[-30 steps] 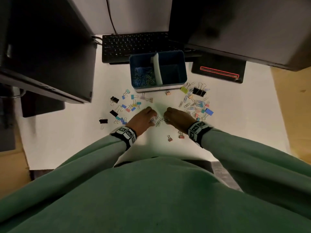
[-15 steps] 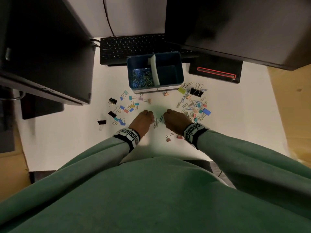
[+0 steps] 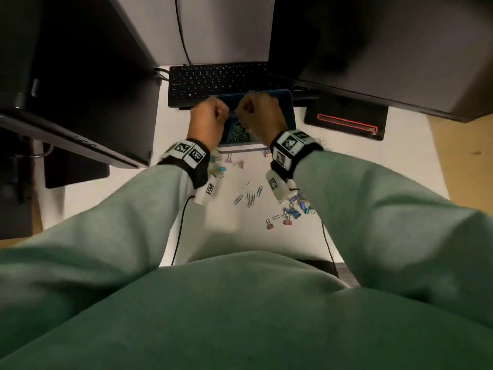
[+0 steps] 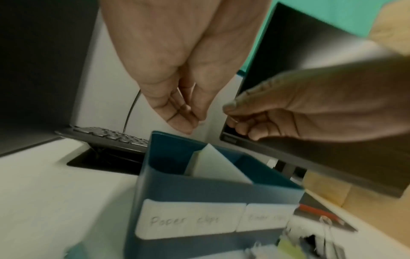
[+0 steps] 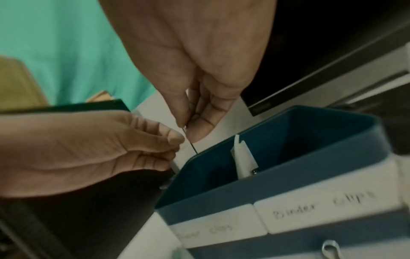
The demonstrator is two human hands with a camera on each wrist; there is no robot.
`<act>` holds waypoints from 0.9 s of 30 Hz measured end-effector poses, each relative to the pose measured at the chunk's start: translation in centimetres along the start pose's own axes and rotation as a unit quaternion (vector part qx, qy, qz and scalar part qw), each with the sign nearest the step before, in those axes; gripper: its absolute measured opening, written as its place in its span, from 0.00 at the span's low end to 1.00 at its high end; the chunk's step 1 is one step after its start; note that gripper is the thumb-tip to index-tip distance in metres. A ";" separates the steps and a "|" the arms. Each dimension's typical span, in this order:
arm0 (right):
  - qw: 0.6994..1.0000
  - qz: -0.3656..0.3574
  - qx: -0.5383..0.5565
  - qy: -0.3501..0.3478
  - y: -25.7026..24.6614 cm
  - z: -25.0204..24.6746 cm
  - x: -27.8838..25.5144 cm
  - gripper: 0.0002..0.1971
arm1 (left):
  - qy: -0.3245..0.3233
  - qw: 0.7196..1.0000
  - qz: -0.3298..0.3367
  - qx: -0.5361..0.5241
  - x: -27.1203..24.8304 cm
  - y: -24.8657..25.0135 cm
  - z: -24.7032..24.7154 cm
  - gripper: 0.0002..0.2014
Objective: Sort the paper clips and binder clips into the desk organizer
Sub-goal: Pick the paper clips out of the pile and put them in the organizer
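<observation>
Blue organizer: a two-compartment desk organizer (image 3: 290,108) stands on the white tabletop (image 3: 400,161) just in front of a black keyboard (image 3: 213,78); a white divider (image 4: 218,166) splits it, and its front carries white labels reading "Paper clips" (image 4: 188,220) and "Binder clips" (image 5: 323,206).
Left hand: left hand (image 3: 208,121) is raised over the organizer's left compartment, fingers (image 5: 168,140) curled together; whether they pinch anything is too blurred to tell.
Right hand: right hand (image 3: 262,116) is held beside the left one, touching or nearly so, thumb and fingers (image 4: 230,106) pinched on a thin wire paper clip (image 5: 190,143) that pokes down toward the organizer's rim.
Sorted clips: a heap of coloured paper clips (image 3: 237,133) lies in the left compartment.
Loose clips: several paper clips (image 3: 249,194) lie on the tabletop between the forearms; small coloured binder clips (image 3: 292,214) are scattered under the right wrist, more (image 3: 234,161) near the organizer's front.
Surroundings: dark monitors (image 3: 80,76) overhang both sides; green sleeves (image 3: 373,209) fill the foreground.
</observation>
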State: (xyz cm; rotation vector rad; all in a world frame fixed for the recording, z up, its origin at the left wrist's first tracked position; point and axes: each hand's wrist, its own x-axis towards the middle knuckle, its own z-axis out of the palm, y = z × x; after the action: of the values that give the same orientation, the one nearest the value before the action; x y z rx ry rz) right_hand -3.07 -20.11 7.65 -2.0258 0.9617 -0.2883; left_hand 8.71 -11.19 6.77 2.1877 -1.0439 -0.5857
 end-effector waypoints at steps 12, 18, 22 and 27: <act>0.889 -0.143 -0.296 -0.318 11.3 3.0 -8.5 0.29 | -0.172 0.961 -0.062 0.208 -13.3 -6.1 9.9 0.39; 0.857 -0.236 -0.309 -0.338 10.5 5.3 -6.6 0.20 | -0.145 0.961 -0.055 0.227 -13.6 -6.5 10.9 0.25; 0.852 -0.268 -0.314 -0.323 10.6 5.5 -6.4 0.08 | -0.140 0.963 -0.042 0.227 -14.1 -7.9 11.1 0.19; 0.864 -0.239 -0.340 -0.285 11.3 5.0 -7.6 0.14 | -0.130 0.959 -0.021 0.253 -14.3 -8.5 11.3 0.16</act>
State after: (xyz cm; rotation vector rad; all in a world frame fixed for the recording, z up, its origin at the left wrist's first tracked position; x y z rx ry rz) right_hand -11.59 -15.45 -3.14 -2.7483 0.1608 0.4545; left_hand -2.31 0.36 -5.41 2.6285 -1.4122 -0.6985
